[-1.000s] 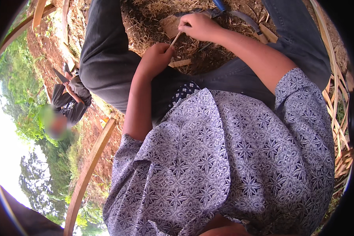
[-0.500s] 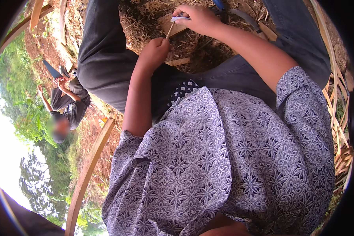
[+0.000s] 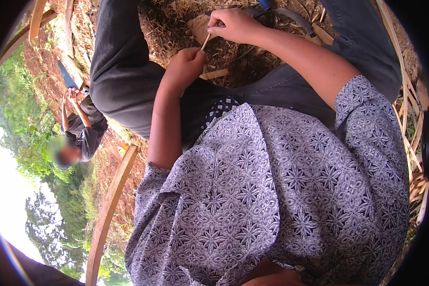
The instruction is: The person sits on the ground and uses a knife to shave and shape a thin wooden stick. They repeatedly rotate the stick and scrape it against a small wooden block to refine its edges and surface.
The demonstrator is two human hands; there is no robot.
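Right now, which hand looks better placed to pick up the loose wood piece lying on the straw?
Probably the left hand: the loose wood piece lies just beside it. The right hand is farther up, pinching the top of the thin stick both hands hold.

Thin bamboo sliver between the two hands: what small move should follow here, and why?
Probably the right hand draws its end of the thin bamboo sliver further up and away. The left hand grips the lower end in a fist, the right pinches the top, and the sliver runs straight between them over the straw-covered ground.
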